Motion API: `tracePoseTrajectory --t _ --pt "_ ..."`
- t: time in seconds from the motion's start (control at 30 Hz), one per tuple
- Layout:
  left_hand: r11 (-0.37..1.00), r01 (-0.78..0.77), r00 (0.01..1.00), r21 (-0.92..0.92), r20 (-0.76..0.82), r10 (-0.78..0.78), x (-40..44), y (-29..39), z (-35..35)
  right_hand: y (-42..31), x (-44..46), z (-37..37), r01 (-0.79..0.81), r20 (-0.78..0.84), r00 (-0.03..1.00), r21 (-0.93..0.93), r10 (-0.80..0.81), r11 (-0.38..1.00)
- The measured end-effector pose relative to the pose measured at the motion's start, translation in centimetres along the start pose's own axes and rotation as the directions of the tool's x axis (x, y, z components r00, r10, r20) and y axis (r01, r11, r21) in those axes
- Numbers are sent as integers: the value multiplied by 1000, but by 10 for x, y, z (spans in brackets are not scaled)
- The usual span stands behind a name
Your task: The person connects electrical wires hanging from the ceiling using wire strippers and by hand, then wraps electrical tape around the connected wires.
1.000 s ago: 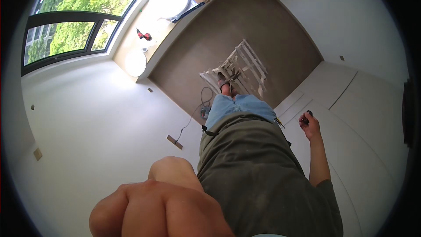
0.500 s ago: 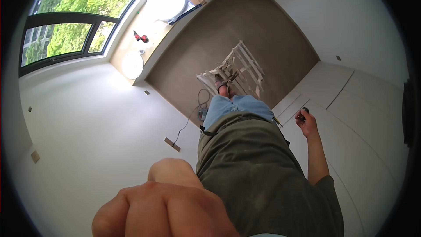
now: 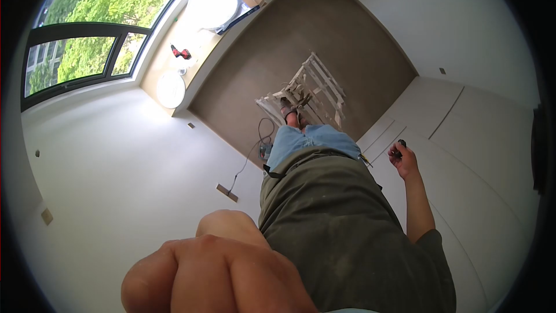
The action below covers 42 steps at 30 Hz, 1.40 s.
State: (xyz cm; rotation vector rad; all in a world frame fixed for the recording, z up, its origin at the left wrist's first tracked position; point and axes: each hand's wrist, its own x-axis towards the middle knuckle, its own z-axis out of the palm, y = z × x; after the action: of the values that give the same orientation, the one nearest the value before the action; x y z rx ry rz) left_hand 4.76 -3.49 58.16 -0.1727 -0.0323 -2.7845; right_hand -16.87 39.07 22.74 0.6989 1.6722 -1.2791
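Very near the camera at the lower left, my left hand (image 3: 217,275) has its fingers bent and pressed together; whatever they hold, if anything, is out of sight. My right hand (image 3: 403,161) is out to the right, its fingers wrapped round a small black object (image 3: 399,149) beside the pale panelled wall (image 3: 457,156). Below me, my sandalled feet (image 3: 291,117) are on a worn wooden stand (image 3: 315,84) splashed with white.
A power tool (image 3: 264,150) with a cable is left of my legs, its cable running to a wall socket strip (image 3: 227,192). On the window ledge (image 3: 198,52) are a red-and-black tool (image 3: 180,52), a round white lid or disc (image 3: 171,89), and a plastic-wrapped white item (image 3: 214,8).
The view has shifted slightly, so the window, ledge and stand appear a little farther left. My right hand still grips the black object, and my left hand stays close to the camera.
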Motion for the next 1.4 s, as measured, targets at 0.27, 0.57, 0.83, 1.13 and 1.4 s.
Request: tracePoseTrajectory --t 0.27,0.57,0.83,1.13,1.4 --pt "972 -226 973 59 64 223 21 -10 -17 0 0 2 6 2 1000 11 -6 1000" --pt "944 -317 912 92 303 277 24 -10 -30 1 0 3 5 -5 1000 31 -5 1000" --pt "981 -188 982 -39 -38 187 37 -9 -25 5 5 1 -3 -6 1000 47 3 999" --pt "934 -98 850 344 -460 258 62 14 -163 10 9 -3 -25 -24 999 68 26 997" --pt "904 -47 844 425 -468 264 51 14 -199 14 13 -10 -48 -56 997 80 53 996"
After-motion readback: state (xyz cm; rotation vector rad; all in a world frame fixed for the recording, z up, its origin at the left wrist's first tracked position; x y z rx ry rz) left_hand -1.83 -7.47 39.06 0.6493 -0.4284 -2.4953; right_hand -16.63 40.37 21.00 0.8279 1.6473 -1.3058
